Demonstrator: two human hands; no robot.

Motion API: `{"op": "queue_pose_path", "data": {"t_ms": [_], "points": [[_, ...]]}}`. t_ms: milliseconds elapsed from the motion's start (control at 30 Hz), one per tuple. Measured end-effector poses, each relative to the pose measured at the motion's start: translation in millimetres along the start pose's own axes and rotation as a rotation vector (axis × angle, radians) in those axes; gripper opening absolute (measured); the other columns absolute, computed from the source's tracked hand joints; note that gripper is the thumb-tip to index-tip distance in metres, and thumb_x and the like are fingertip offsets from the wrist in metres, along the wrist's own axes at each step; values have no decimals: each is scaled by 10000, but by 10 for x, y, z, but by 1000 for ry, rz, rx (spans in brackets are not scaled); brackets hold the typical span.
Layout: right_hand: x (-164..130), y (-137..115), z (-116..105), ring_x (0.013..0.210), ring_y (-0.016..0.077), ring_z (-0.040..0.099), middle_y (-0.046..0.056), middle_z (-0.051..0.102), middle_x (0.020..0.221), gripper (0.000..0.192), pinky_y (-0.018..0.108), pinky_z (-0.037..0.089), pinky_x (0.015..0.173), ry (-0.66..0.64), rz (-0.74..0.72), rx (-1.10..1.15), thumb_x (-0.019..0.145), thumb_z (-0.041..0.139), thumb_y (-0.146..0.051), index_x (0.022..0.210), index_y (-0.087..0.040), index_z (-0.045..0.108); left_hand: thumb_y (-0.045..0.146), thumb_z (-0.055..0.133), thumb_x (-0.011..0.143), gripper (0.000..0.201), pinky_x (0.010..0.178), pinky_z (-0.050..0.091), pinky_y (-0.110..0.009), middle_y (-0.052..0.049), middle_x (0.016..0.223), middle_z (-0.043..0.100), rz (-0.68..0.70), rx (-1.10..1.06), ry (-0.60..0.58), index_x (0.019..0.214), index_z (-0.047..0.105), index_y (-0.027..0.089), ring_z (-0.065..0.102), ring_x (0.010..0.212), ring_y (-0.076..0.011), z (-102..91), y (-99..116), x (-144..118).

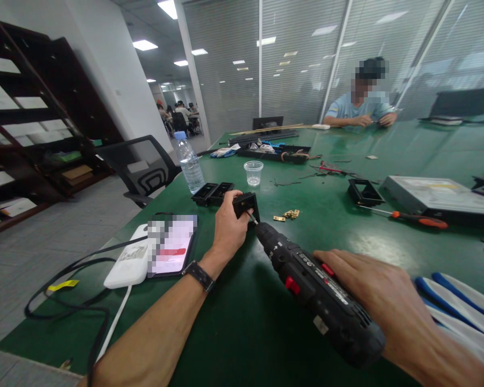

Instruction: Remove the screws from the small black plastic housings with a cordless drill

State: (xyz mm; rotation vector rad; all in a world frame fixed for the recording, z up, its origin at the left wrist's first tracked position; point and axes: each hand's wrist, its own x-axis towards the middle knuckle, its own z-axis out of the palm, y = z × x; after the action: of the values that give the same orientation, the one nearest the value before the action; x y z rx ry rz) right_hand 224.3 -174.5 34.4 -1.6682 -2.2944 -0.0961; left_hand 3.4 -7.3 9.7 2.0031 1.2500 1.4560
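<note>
Fingers (230, 195) of left hand (229, 228) clasp one black frame (246, 202); right hand (373, 287), one drill (312, 285).

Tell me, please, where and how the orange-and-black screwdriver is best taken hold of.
Probably by the screwdriver's thick handle, from above and the wearer's near side: it lies exposed, while the thin shaft ends close to the black frame and the metal box sits just behind.
</note>
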Motion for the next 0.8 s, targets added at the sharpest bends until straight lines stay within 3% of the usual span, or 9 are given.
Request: {"op": "queue_pose_path", "data": {"t_ms": [233, 567, 800], "points": [[12, -6, -18, 776, 251, 687, 59, 711, 884, 319, 332, 496, 607, 41, -48, 22, 786, 567, -202, 1097, -228, 630, 174, 646, 787, 369, 889, 494, -358, -33, 1045, 665, -6, -8, 10, 1130, 522, 235, 641, 963, -195, -8, -5, 3], [17, -10, -47, 726, 219, 678, 41, 708, 825, 235, 307, 489, 609, 42, -11, 26, 768, 558, -182, 977, -235, 652, 194, 660, 787, 364, 894, 499, -358, -34, 1044, 672, -29, -28, 24, 1126, 531, 225, 647, 960, -193, 9, -20, 4], [5, 15, -27, 780, 262, 692, 60, 717, 893, 336, 366, 522, 633, 66, -35, 51, 760, 584, -219, 1092, -218, 636, 210, 678, 779, 347, 877, 505, -351, -35, 1020, 672, -56, -47, 43, 1097, 539, 217, 647, 941, -187, 9, -15, 12]]}}
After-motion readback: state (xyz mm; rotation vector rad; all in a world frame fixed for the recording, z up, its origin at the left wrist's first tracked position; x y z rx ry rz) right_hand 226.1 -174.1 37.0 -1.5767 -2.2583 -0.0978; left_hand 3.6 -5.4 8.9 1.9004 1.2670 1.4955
